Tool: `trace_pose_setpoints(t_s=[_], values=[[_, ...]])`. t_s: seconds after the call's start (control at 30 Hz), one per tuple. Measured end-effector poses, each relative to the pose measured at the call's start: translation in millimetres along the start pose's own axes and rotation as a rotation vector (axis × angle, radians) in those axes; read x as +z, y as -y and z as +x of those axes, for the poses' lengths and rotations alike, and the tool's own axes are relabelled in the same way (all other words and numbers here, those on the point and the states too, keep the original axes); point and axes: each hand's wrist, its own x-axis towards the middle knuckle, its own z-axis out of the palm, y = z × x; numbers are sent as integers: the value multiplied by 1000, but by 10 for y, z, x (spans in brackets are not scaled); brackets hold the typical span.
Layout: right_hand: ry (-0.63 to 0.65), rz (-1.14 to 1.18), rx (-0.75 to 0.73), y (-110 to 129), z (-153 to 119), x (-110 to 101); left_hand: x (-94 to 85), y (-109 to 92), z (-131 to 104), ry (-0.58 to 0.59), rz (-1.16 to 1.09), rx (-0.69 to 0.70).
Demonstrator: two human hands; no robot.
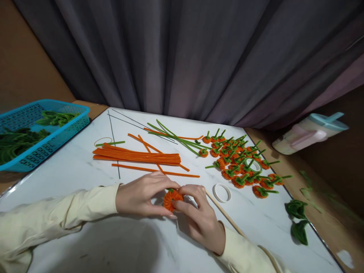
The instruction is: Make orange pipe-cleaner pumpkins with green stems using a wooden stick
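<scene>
Between my two hands is a small orange pipe-cleaner pumpkin (169, 200) with a bit of green at its top. My left hand (148, 193) pinches it from the left, thumb below and fingers above. From the right, my right hand (199, 212) grips it with thumb and forefinger. A thin wooden stick (224, 214) lies beside and partly behind my right hand. Just beyond the hands are a bundle of orange pipe cleaners (136, 155) and a few loose orange strips (156, 170). A white ring (222, 193), like a tape roll, rests right of my right hand.
Many finished pumpkins with green stems (236, 163) crowd the table's right side, a second ring (253, 165) among them. Green pipe cleaners (176, 138) and dark wires (113, 148) lie farther back. A blue basket (57, 142) with green pieces stands left; a tumbler (308, 132) right; green leaves (298, 231) near the right edge.
</scene>
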Motion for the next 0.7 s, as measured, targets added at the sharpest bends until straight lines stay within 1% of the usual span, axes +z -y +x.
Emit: trace_pose_setpoints(t_s=[0.1, 0.23, 0.33, 0.43, 0.5, 0.6, 0.7], values=[[-6, 49, 58, 19, -6, 14, -25, 9, 6, -2, -7, 1], [9, 161, 123, 34, -8, 12, 7, 34, -20, -32, -20, 5], [37, 249, 107, 32, 5, -22, 27, 59, -38, -79, -56, 31], [98, 297, 64, 33, 32, -58, 29, 83, -46, -101, -107, 44], [126, 291, 72, 42, 53, -64, 29, 91, -44, -87, -151, -28], [128, 287, 151, 67, 81, -45, 50, 85, -32, -6, -268, -251], [128, 333, 262, 91, 107, -17, 105, 70, -18, 77, -478, -471]])
